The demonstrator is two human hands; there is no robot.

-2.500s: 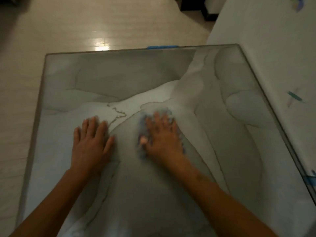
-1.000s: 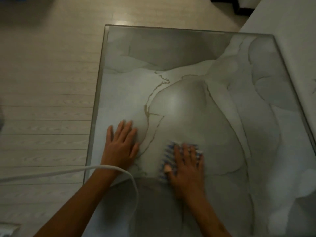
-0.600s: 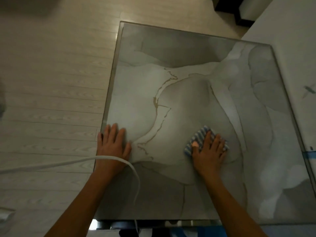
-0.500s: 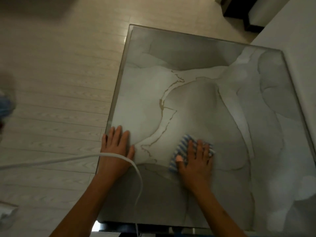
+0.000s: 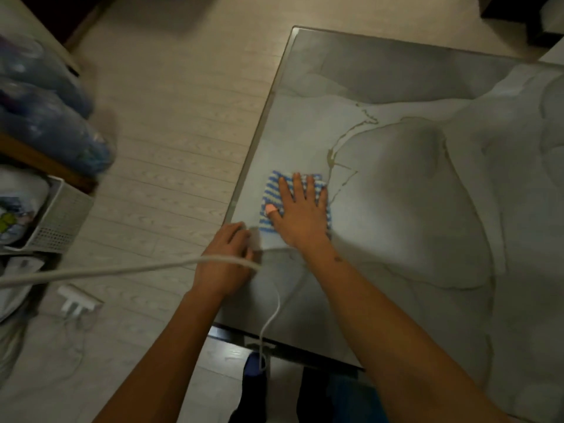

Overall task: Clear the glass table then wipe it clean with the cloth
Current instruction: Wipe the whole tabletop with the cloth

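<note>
A person's right hand point(image 5: 300, 213) lay flat, fingers point(image 5: 296, 186) spread, pressing a blue-and-white striped folded cloth point(image 5: 271, 196) onto the grey marble-patterned glass worktop point(image 5: 412, 193), near its left edge and front-left corner. Half a sec. earlier the cloth sat further in from that edge, nearer the middle; it had since swept left, w/ the head camera swinging left too, bringing more of the pale wood-plank floor point(image 5: 171, 123) into view. The left hand point(image 5: 225, 257) had slid back to the worktop's left edge beside the cloth; its fingers looked bent over the rim, but blur made their state impossible to tell. A white cable point(image 5: 122, 270) crossed in front of that wrist. A white perforated plastic basket point(image 5: 61, 218) and a white power strip point(image 5: 77, 302) stood on the floor at left. Nothing else showed on the glass, so clearing appeared done and wiping had reached the left margin; the remaining strokes probably lay along the near edge.
</note>
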